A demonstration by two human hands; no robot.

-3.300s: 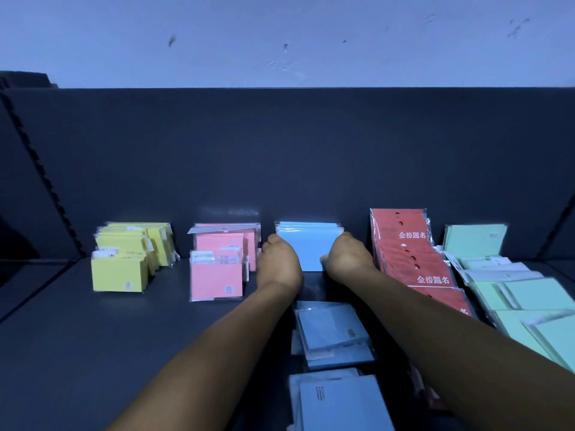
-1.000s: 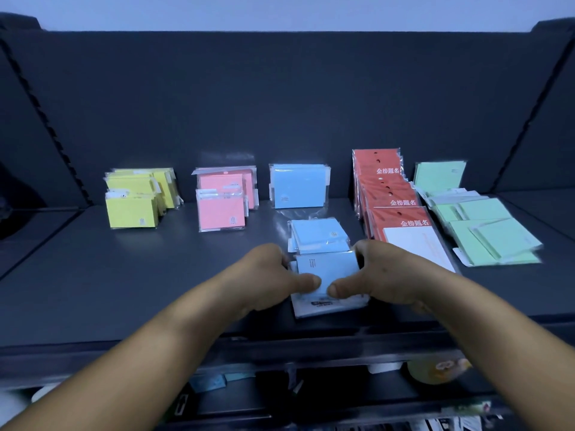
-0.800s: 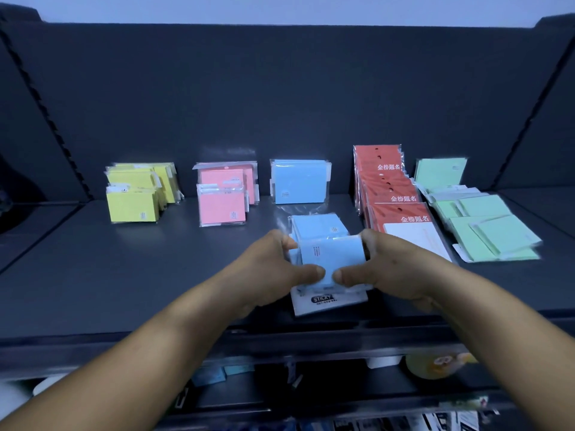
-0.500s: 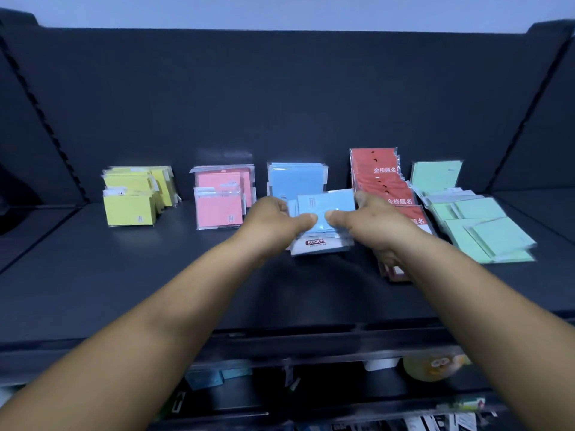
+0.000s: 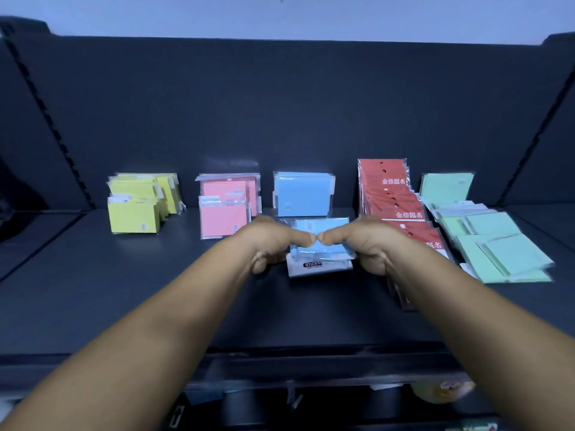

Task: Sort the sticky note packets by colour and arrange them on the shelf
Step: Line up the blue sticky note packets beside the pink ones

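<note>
Shelf left to right: yellow packets upright at the back, pink packets next, both sorted. Centre: blue row standing against the back panel, and just in front of it the loose blue stack held between both hands. Left hand grips the stack's left edge, fingers curled round it, thumb laid across the top; right hand mirrors it on the right edge, thumb tips nearly touching in the middle. Stack bottom sits at or just above the shelf, can't tell which. Right of that: red packets fanned forward, then green packets lying flat and splayed, not yet tidied. Risks: wrappers look slick, so squeezing from the sides could bow the stack and pop the middle packets out; pushing it back hard could tip the blue row; right forearm passes over the red fan and could drag it.
</note>
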